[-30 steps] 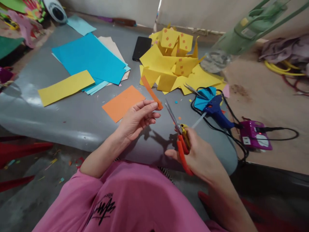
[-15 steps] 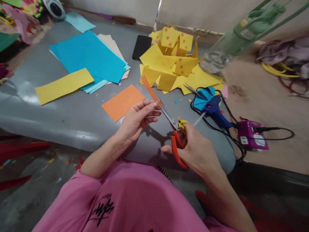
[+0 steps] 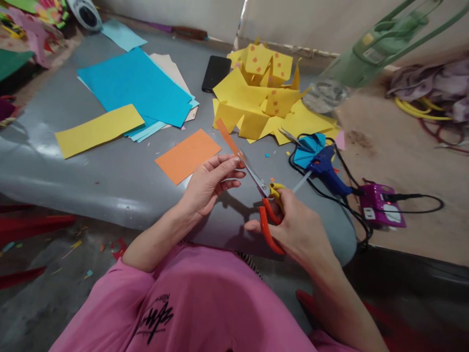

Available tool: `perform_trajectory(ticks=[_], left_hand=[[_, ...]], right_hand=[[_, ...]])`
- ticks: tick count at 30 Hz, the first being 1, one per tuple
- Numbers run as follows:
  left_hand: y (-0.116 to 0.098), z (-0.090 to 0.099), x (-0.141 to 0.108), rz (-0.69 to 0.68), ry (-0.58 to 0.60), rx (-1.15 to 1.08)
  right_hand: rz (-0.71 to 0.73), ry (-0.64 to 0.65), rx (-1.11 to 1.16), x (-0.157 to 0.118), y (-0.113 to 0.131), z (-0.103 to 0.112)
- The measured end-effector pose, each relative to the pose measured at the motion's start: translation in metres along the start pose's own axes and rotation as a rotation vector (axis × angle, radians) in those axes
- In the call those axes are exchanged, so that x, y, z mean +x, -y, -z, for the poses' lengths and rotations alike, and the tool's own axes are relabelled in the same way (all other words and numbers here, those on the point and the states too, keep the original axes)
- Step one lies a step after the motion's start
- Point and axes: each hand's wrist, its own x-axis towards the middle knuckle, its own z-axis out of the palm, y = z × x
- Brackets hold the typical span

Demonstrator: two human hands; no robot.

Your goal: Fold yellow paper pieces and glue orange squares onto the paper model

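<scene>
My left hand point(image 3: 218, 178) pinches something very small between thumb and fingertips, right at the tips of the scissors; it looks like the near end of a narrow orange paper strip point(image 3: 228, 138), though the fingers partly hide it. My right hand point(image 3: 298, 220) grips the scissors point(image 3: 270, 227) by their orange handles, blades pointing up and left toward my left fingertips. Left of my left hand lies an orange paper rectangle point(image 3: 187, 155) on the grey table. Beyond both hands stands a folded yellow paper construction point(image 3: 249, 105) dotted with small orange squares.
A blue glue gun point(image 3: 330, 171) with its cable lies at right, beside a purple power socket box point(image 3: 383, 205). Blue paper sheets point(image 3: 135, 83), a yellow strip point(image 3: 98, 129) and a black phone point(image 3: 216, 73) lie farther back. A green bottle point(image 3: 366, 54) stands at upper right.
Both hands, the scissors and the orange strip hold nearly the same positions. The whole view has shifted very slightly.
</scene>
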Motion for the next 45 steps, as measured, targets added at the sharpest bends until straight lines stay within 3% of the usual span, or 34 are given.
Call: perform_trajectory(ticks=[24,34,39,45], left_hand=[[0.0045,-0.0067,-0.0042,0.028,-0.055,0.004],[0.0062,-0.0058,-0.0024,-0.009,-0.027,-0.028],[0.0042,-0.0064,-0.0025,-0.010,-0.041,-0.023],[0.0057,-0.0057,-0.0020,-0.040,-0.013,-0.009]], right_hand=[[-0.015,0.018,0.096,-0.0029,0.0008,0.0000],[0.013,-0.037,0.093,-0.0020,0.0016,-0.0019],[0.012,0.074,0.120,-0.0008,-0.0030,-0.0008],[0.014,0.009,-0.059,0.0029,-0.0019,-0.0025]])
